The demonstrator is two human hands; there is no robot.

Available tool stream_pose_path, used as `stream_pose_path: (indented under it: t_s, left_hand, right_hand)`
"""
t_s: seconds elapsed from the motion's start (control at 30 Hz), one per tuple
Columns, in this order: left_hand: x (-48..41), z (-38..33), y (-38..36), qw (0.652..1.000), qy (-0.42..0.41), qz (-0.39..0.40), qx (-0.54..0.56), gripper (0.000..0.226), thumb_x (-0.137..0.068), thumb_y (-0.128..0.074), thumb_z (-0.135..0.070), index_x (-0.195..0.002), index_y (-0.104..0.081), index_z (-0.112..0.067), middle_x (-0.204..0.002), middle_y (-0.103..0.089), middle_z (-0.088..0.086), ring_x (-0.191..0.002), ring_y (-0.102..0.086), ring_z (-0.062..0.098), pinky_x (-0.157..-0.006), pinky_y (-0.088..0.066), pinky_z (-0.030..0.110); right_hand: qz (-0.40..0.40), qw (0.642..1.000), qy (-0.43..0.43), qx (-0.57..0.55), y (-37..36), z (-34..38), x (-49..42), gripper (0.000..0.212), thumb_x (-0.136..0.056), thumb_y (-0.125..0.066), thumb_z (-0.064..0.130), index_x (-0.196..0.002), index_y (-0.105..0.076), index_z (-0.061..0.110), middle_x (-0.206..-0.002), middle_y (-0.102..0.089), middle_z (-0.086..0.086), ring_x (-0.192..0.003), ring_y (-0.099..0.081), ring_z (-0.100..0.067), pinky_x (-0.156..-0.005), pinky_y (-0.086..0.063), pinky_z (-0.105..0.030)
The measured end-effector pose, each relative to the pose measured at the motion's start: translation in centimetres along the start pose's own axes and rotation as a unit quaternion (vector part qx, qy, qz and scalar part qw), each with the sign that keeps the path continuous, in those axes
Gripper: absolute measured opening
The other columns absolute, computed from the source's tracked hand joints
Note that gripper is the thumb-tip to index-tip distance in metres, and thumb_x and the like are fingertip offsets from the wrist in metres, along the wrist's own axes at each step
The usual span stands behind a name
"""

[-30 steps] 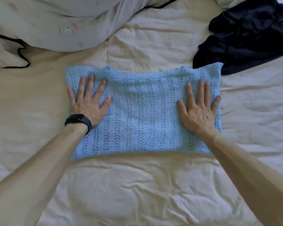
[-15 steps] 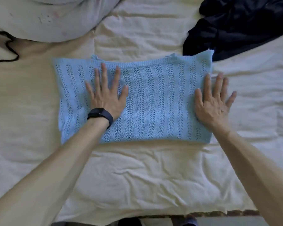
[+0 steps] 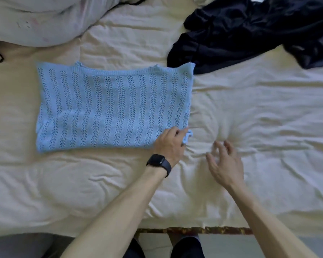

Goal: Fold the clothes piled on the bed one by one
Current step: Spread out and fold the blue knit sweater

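Where the cream bed cover (image 3: pixel 259 112) spreads wide, a navy clothes heap (image 3: pixel 250 28) lies far right and a pale pillow (image 3: pixel 35 21) far left, its faint marks too blurred to read. The folded blue knit sweater (image 3: pixel 112 105) lies flat left of centre. The left hand (image 3: pixel 171 144) pinches its near right corner. The right hand (image 3: pixel 225 164), fingers spread and holding nothing, hovers just beside. A black watch (image 3: pixel 159 163) sits on the left wrist.

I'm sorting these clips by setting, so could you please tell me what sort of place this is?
Probably a bedroom: a bed under a rumpled cream quilt, a white pillow at the far side, and clothes on it, a blue knitted top and a dark heap.
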State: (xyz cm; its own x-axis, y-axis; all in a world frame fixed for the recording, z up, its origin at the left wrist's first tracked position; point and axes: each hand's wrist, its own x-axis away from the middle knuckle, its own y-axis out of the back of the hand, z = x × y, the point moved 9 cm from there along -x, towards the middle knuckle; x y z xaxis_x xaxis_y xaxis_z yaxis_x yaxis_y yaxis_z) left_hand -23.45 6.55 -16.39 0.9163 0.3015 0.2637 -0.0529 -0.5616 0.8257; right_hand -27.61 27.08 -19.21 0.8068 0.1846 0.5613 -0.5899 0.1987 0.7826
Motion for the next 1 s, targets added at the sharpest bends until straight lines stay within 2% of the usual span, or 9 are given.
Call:
stream_pose_path:
  t_s: [0.1,0.17,0.23,0.37,0.53,0.67,0.73,0.9,1.0]
  left_hand:
    - [0.8,1.2,1.9,0.988,0.085,-0.036,0.122,0.029,-0.099,-0.061,-0.027,-0.125,-0.07,-0.016,-0.114,-0.069,0.007,-0.105,-0.063,0.028,-0.084,-0.045,0.035]
    - [1.6,1.1,3.5,0.978,0.102,-0.076,0.164,0.027,-0.099,-0.061,-0.027,-0.122,-0.072,-0.018,-0.112,-0.071,0.005,-0.101,-0.065,0.024,-0.084,-0.047,0.031]
    - [2.5,1.0,5.4,0.962,0.128,-0.117,0.211,0.023,-0.098,-0.064,-0.024,-0.118,-0.074,-0.02,-0.106,-0.074,0.003,-0.087,-0.064,0.013,-0.076,-0.045,0.015]
    - [3.6,2.0,7.9,0.942,0.181,-0.133,0.249,0.02,-0.097,-0.065,-0.024,-0.113,-0.076,-0.028,-0.081,-0.072,-0.009,-0.063,-0.051,-0.01,-0.06,-0.034,0.0]
    - [4.9,3.8,10.8,0.941,0.18,-0.133,0.253,0.019,-0.096,-0.066,-0.027,-0.112,-0.076,-0.031,-0.073,-0.06,-0.025,-0.055,-0.048,0.002,-0.051,-0.033,0.008]
    - [6.0,7.4,12.9,0.914,0.21,-0.16,0.306,0.018,-0.096,-0.067,-0.026,-0.111,-0.077,-0.025,-0.09,-0.062,-0.027,-0.07,-0.055,0.005,-0.058,-0.035,0.003]
    - [7.1,10.2,14.1,0.895,0.238,-0.181,0.331,0.02,-0.095,-0.067,-0.029,-0.111,-0.077,-0.024,-0.076,-0.068,-0.013,-0.059,-0.054,0.0,-0.061,-0.04,0.006]
    - [11.3,20.3,16.2,0.819,0.32,-0.224,0.42,0.02,-0.097,-0.064,-0.027,-0.113,-0.075,-0.019,-0.081,-0.07,-0.007,-0.08,-0.067,0.019,-0.084,-0.058,0.043]
    - [14.3,27.4,16.6,0.798,0.377,-0.219,0.417,0.022,-0.099,-0.061,-0.027,-0.119,-0.069,-0.021,-0.101,-0.072,0.0,-0.095,-0.07,0.029,-0.089,-0.055,0.041]
  right_hand:
    - [-0.008,0.98,-0.04,-0.194,1.8,2.1,-1.9,0.032,-0.098,-0.059,0.045,-0.114,-0.07,0.019,-0.122,-0.069,-0.006,-0.112,-0.063,-0.024,-0.097,-0.047,-0.038]
    - [0.087,0.925,-0.079,-0.362,0.9,5.2,-3.1,0.032,-0.099,-0.058,0.049,-0.101,-0.069,0.019,-0.109,-0.074,-0.006,-0.095,-0.068,-0.02,-0.087,-0.051,-0.039]
    - [0.18,0.86,-0.098,-0.467,0.0,9.0,-4.5,0.037,-0.098,-0.059,0.054,-0.104,-0.068,0.019,-0.102,-0.073,-0.004,-0.087,-0.068,-0.018,-0.08,-0.053,-0.036]
    - [0.256,0.815,-0.077,-0.514,0.9,15.8,-8.4,0.041,-0.096,-0.064,0.051,-0.109,-0.07,0.013,-0.089,-0.074,-0.004,-0.075,-0.072,-0.019,-0.07,-0.059,-0.031]
    - [0.171,0.875,-0.068,-0.448,3.5,19.8,-12.3,0.018,-0.092,-0.074,0.012,-0.107,-0.065,0.008,-0.094,-0.072,-0.007,-0.073,-0.071,-0.017,-0.055,-0.059,-0.026]
    - [0.11,0.901,-0.067,-0.415,5.3,22.6,-12.4,0.014,-0.087,-0.07,0.007,-0.089,-0.057,0.009,-0.078,-0.057,-0.006,-0.059,-0.058,-0.015,-0.045,-0.053,-0.021]
    - [0.076,0.9,-0.059,-0.426,5.7,25.3,-11.7,0.02,-0.084,-0.067,0.008,-0.082,-0.048,0.014,-0.076,-0.049,-0.005,-0.05,-0.052,-0.012,-0.043,-0.048,-0.019]
    - [0.052,0.92,0.003,-0.389,2.6,36.7,-8.9,0.027,-0.08,-0.07,0.014,-0.093,-0.048,0.022,-0.095,-0.059,-0.006,-0.078,-0.068,-0.022,-0.05,-0.057,-0.026]
    - [0.055,0.955,0.068,-0.282,-2.0,45.1,-6.7,0.034,-0.083,-0.068,0.015,-0.107,-0.045,0.022,-0.094,-0.054,-0.003,-0.09,-0.069,-0.028,-0.058,-0.063,-0.037]
